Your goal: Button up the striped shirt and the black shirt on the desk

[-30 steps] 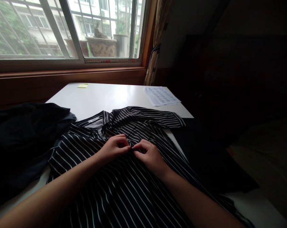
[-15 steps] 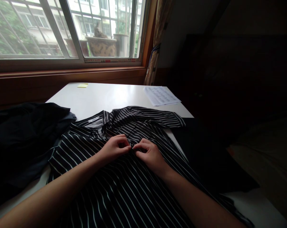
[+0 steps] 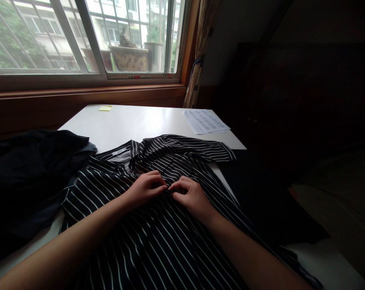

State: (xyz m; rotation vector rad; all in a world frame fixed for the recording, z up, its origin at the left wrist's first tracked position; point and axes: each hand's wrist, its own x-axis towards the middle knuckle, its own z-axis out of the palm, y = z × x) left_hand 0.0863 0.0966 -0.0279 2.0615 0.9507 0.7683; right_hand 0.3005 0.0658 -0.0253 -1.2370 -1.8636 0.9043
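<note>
A black shirt with white stripes lies spread over the table, its collar toward the window and one sleeve stretched to the right. My left hand pinches the front of the shirt between thumb and fingers. Right beside it, my right hand is also closed in a pinch on the shirt front, the fingertips of both hands almost touching. A small button shows near the open collar. Whatever lies exactly between the fingertips is too small to make out.
Dark clothing is heaped on the left of the white table. More dark cloth lies at the right. Printed sheets and a yellow sticky note rest near the far edge, below a barred window.
</note>
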